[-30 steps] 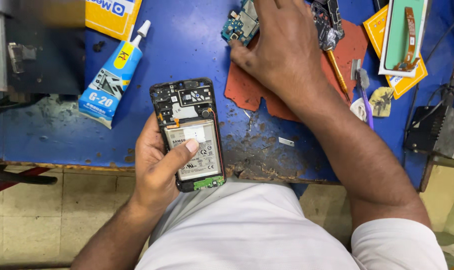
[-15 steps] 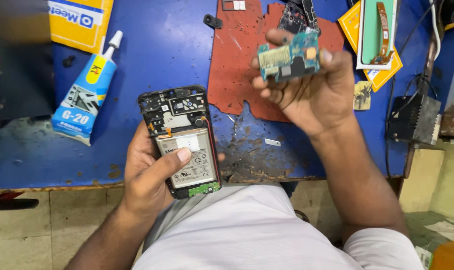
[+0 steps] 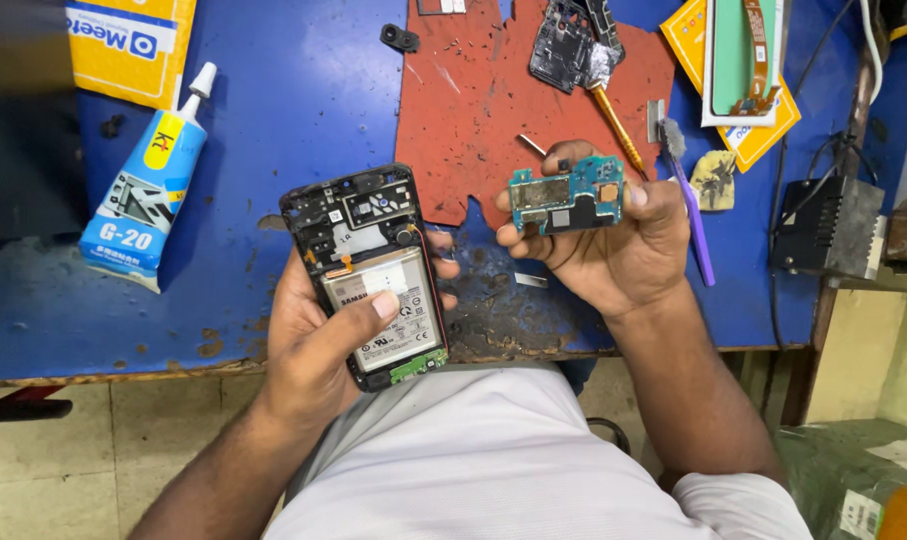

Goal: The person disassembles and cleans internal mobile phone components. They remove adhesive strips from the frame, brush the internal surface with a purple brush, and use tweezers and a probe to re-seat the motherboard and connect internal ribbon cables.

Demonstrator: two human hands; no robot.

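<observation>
My left hand (image 3: 319, 335) grips an opened phone (image 3: 369, 270) with its back cover off, thumb resting on the grey battery. The black frame and a small green board at its lower end are exposed. My right hand (image 3: 609, 245) holds a teal circuit board (image 3: 566, 194) by its edges, just right of the phone and above the bench's front edge. Both hands hover over the blue workbench (image 3: 274, 120).
A worn red mat (image 3: 474, 110) lies on the bench with a black phone part (image 3: 569, 40) and a yellow-handled screwdriver (image 3: 614, 125). A glue tube (image 3: 144, 190) lies left, a purple brush (image 3: 689, 200) right, a black power box (image 3: 824, 225) far right.
My right hand picked the circuit board off the back of the bench and brought it down toward the phone. The left hand kept holding the phone.
</observation>
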